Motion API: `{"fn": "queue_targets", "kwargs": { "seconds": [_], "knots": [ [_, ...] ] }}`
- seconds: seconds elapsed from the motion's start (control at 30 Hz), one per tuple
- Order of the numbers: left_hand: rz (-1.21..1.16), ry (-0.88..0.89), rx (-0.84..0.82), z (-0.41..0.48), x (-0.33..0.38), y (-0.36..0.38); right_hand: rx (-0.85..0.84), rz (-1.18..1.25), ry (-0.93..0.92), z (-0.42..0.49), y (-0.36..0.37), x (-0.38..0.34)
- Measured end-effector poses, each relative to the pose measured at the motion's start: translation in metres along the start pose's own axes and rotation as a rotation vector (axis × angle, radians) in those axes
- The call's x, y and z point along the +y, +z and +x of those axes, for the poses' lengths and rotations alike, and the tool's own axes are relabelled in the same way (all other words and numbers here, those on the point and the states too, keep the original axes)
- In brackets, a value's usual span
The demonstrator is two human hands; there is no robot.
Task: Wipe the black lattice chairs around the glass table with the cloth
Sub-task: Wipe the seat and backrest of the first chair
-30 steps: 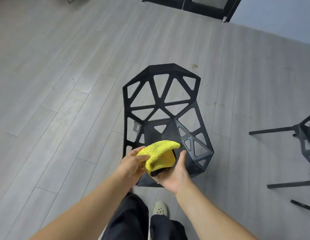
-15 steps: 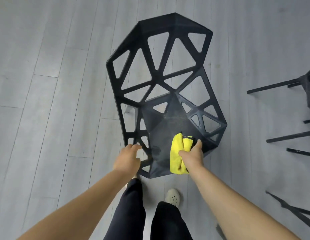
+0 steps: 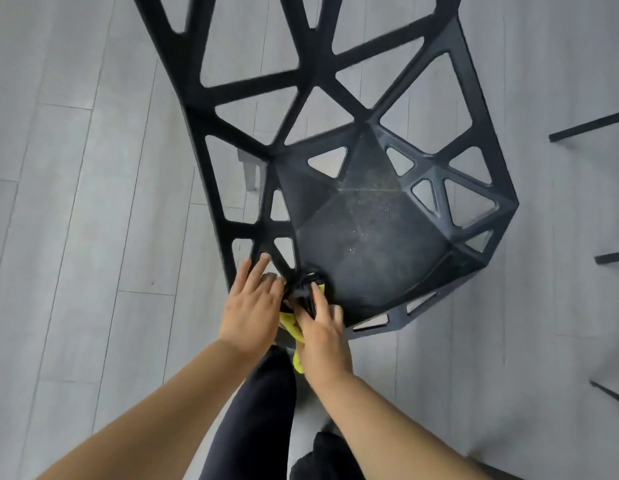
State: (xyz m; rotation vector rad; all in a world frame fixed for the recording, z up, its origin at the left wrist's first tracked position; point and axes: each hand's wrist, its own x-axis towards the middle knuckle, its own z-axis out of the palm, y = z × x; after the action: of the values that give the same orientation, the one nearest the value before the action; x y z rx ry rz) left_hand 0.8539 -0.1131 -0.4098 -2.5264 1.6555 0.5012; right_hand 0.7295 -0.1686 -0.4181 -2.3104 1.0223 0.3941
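Observation:
A black lattice chair fills most of the view, its dusty seat facing me and its back reaching past the top edge. The yellow cloth with a black trim is bunched at the seat's front left corner, mostly hidden under my hands. My right hand presses down on the cloth with its fingers around it. My left hand lies beside it on the chair's front left strut, fingers spread and touching the cloth's edge.
Grey plank floor lies all around. Black legs of another chair poke in at the right edge. My dark trouser legs stand directly below the chair's front edge.
My head has dropped closer to the chair. My right hand slid the cloth left along the seat front to the left corner, where both hands now meet.

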Motion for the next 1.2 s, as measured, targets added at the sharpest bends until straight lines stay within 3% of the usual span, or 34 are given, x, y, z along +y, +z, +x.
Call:
{"fn": "queue_targets", "kwargs": {
  "seconds": [0.47,0.7,0.83,1.03,1.2],
  "knots": [
    [0.172,0.005,0.04,-0.012,0.002,0.031,0.226,-0.081,-0.212,-0.005,0.005,0.084],
    [0.259,0.034,0.12,-0.012,0.0,0.039,0.435,-0.166,-0.057,0.0,-0.031,0.155],
    [0.284,0.054,0.201,-0.011,-0.006,0.048,0.514,-0.106,0.034,0.003,-0.015,0.132],
    [0.304,0.076,0.302,-0.009,-0.007,0.054,0.336,-0.158,-0.206,-0.014,0.023,0.067],
    [0.288,0.083,0.368,-0.009,-0.01,0.057,0.229,-0.151,-0.148,0.004,0.015,0.041]
  ]
}}
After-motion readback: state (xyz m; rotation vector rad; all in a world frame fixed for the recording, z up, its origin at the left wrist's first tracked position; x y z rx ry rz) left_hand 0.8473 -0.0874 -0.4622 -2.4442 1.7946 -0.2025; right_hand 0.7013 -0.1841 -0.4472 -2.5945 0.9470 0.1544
